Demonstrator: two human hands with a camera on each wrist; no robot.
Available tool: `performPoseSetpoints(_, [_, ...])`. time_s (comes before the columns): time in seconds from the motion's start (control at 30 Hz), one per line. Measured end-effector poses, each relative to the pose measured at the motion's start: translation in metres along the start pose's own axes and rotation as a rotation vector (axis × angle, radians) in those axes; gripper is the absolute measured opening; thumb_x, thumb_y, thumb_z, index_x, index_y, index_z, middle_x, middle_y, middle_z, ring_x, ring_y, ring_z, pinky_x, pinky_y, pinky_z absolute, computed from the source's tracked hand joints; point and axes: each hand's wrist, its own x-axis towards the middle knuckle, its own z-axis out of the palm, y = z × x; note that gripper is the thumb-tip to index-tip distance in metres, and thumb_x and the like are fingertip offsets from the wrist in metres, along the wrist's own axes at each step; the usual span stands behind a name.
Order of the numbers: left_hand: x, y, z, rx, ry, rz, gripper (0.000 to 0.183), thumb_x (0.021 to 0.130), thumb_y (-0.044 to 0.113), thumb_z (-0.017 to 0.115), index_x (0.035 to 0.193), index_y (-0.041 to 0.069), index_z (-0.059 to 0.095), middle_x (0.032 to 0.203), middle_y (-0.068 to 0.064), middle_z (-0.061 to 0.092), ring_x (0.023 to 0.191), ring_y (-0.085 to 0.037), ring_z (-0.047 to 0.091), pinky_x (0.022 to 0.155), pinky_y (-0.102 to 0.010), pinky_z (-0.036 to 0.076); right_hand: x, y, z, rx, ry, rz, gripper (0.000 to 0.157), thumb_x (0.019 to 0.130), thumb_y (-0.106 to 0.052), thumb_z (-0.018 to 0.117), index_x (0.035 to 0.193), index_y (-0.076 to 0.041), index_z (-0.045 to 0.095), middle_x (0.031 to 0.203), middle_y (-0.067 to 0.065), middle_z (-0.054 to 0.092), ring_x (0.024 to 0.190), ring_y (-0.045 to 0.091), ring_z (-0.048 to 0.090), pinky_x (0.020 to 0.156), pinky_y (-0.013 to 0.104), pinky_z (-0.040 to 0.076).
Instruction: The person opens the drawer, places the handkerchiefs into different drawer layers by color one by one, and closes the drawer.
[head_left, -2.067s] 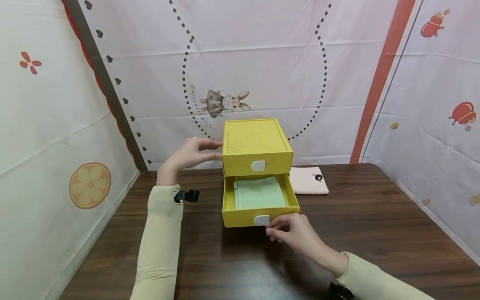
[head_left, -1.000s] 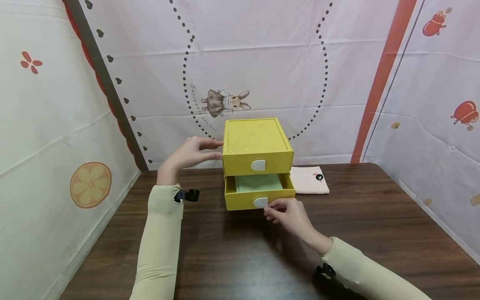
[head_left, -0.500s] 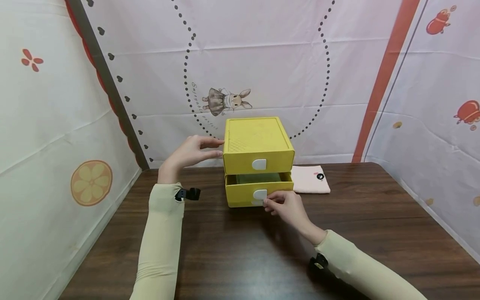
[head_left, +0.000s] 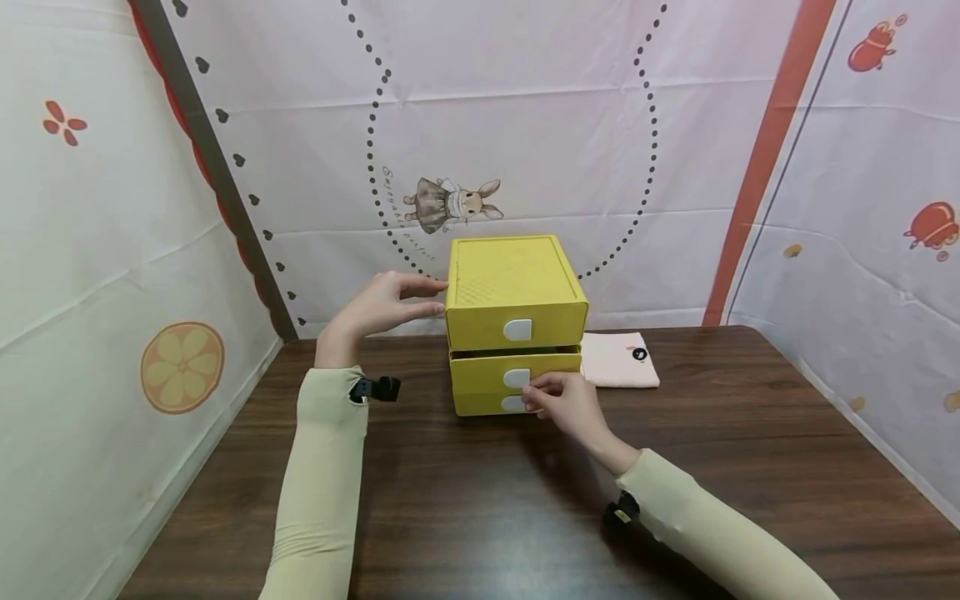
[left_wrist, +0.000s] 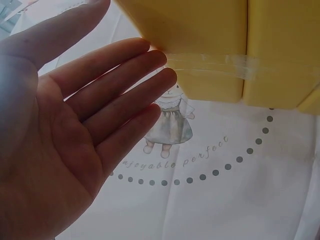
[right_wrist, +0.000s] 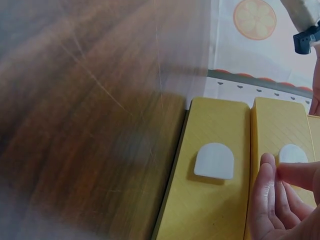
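Soft, even light fills the head view, with a pale sheen on the dark brown wood-grain desk [head_left: 450,517]. Bluish glare hazes the left wrist view's left edge, the left hand's bare fingers [left_wrist: 125,76] shaded. The right wrist view looks dim, its near desk blurred.

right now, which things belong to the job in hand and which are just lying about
Apparently in use:
yellow drawer unit
middle drawer, slightly open
its white handle
right hand, at that handle
left hand, beside the unit

Probably not involved:
pink cloth, right of the unit
printed backdrop
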Motion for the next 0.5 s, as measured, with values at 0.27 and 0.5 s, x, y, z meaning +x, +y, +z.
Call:
performPoseSetpoints(0.27, [0.0,0.001,0.0,-0.009,0.009,-0.005,0.053,0.085,0.049,0.066,0.128,0.02,0.061,0.129,-0.003,0.061,0.12,-0.02,0.056,0.102,-0.042,0.045,0.006,0.001,0.002,0.0,0.02,0.01,0.012,0.088,-0.011,0.067,0.087,0.0,0.072,0.077,0.013,0.072,0.068,0.02,0.07,0.057,0.029,0.058])
performPoseSetpoints(0.5, [0.0,0.001,0.001,0.0,0.007,0.001,0.052,0.085,0.049,0.065,0.128,0.019,0.06,0.129,-0.004,0.061,0.119,-0.02,0.056,0.101,-0.042,0.045,0.011,0.002,0.003,-0.007,0.046,0.004,0.013,0.087,-0.011,0.068,0.086,0.001,0.072,0.075,0.015,0.071,0.069,0.026,0.071,0.063,0.043,0.058])
